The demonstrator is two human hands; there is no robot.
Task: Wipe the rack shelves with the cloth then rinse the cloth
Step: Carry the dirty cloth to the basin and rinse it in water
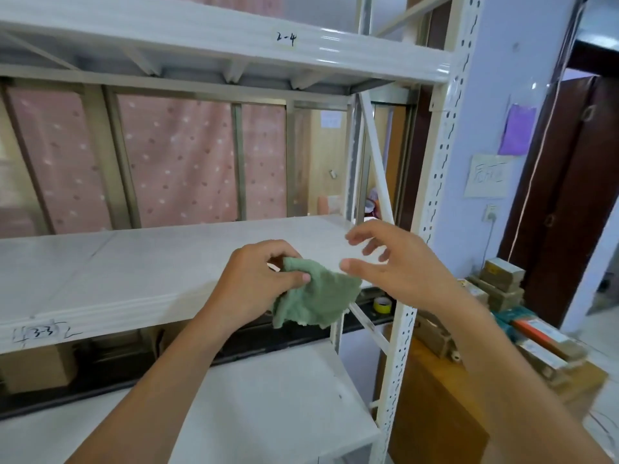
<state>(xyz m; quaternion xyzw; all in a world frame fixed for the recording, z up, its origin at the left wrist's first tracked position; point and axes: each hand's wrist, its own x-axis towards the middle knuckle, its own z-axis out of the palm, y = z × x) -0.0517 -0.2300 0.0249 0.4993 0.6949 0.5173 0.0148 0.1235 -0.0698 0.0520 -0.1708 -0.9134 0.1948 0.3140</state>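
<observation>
Nearest the camera, two bare forearms are stretched toward the white rack. A green cloth (316,294) is pinched between thumb and fingers of the left hand (258,283) and hangs crumpled just over the front edge of the middle shelf (134,272). The right hand (395,262) is held beside it, fingers spread, gripping nothing.

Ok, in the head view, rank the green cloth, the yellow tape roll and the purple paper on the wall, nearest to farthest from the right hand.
From the right hand:
1. Green cloth, just left of it, pinched by the left hand.
2. Yellow tape roll, just below, behind the rack post.
3. Purple paper, up on the wall to the right.
</observation>
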